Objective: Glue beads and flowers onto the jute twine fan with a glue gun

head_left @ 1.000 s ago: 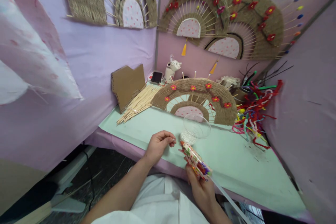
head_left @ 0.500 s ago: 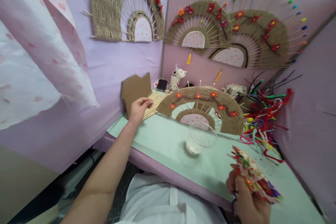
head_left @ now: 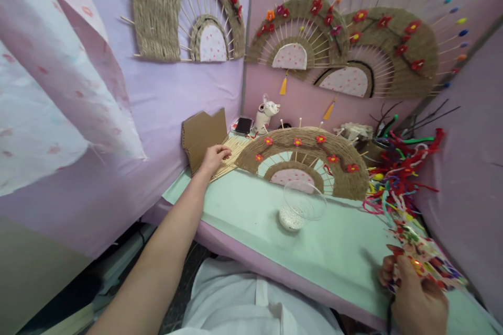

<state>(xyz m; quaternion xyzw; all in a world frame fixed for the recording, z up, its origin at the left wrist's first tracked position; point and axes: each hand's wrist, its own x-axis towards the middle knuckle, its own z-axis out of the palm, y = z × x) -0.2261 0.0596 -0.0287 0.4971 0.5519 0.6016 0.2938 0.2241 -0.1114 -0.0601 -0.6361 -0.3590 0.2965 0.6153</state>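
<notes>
shifting right, the right hand (head_left: 416,301) grips a patterned tool (head_left: 428,264) while the left hand (head_left: 213,158) pinches sticks (head_left: 234,151).

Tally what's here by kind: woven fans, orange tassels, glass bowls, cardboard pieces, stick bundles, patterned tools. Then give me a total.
Woven fans: 4
Orange tassels: 2
Glass bowls: 1
Cardboard pieces: 1
Stick bundles: 1
Patterned tools: 1
Total: 10

Thin, pale wooden sticks (head_left: 230,154) were laid beside matt brown cardboard (head_left: 202,136). Rough jute twine was wound over the fan (head_left: 310,159). A clear, glossy plastic bowl (head_left: 304,201) was set on the smooth, matt table (head_left: 243,209).
</notes>
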